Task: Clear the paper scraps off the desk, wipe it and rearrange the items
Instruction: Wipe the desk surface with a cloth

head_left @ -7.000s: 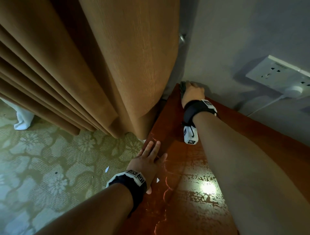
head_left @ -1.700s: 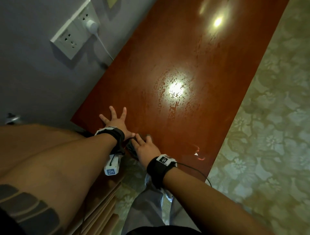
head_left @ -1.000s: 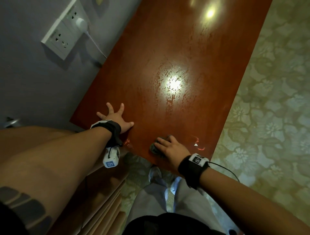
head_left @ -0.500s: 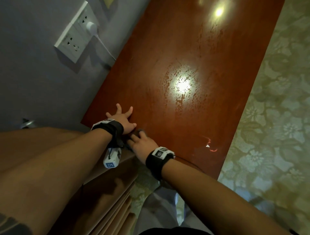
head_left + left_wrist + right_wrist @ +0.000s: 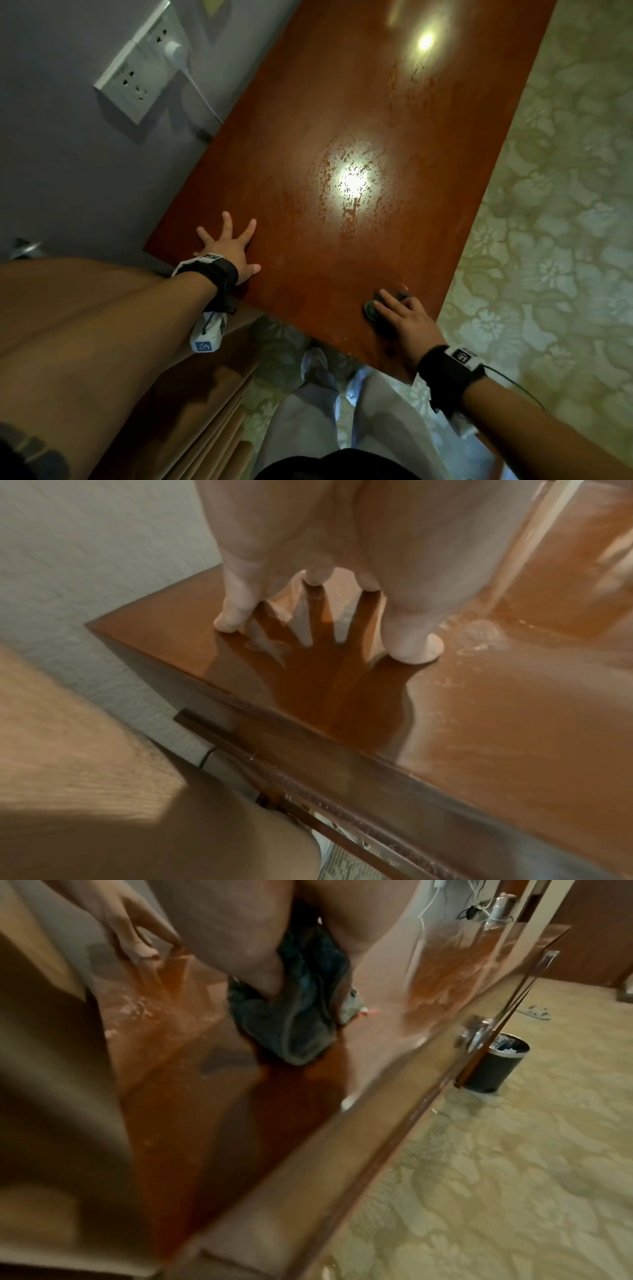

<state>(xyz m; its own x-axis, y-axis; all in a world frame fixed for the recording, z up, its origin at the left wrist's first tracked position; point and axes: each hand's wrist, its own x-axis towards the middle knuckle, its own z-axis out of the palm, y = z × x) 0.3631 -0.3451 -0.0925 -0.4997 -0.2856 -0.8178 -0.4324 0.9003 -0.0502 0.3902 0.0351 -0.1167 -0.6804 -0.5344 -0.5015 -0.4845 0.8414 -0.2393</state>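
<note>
2 hands are on the table (image 5: 342,102): the left hand (image 5: 227,251) lies flat, fingers spread, near the wall-side corner, while the right hand (image 5: 406,318) curls over a bunched dark cloth (image 5: 298,1031) pressed down by the front edge.

From my seat the tabletop (image 5: 342,102) reads as varnished reddish-brown wood. It is glossy enough to mirror the lamp, though the sheen breaks into mottled, smeary patches around the glare. The cloth (image 5: 298,1031) is soft dark grey fabric, matt and crumpled into folds. I see a matt, lightly textured wall (image 5: 68,171) carrying a smooth white plastic socket plate (image 5: 137,78). The curtain (image 5: 51,710) shows a coarse weave, the carpet (image 5: 548,240) a dull patterned pile, and the bin (image 5: 493,1066) a dark body with a metal-looking rim.
</note>
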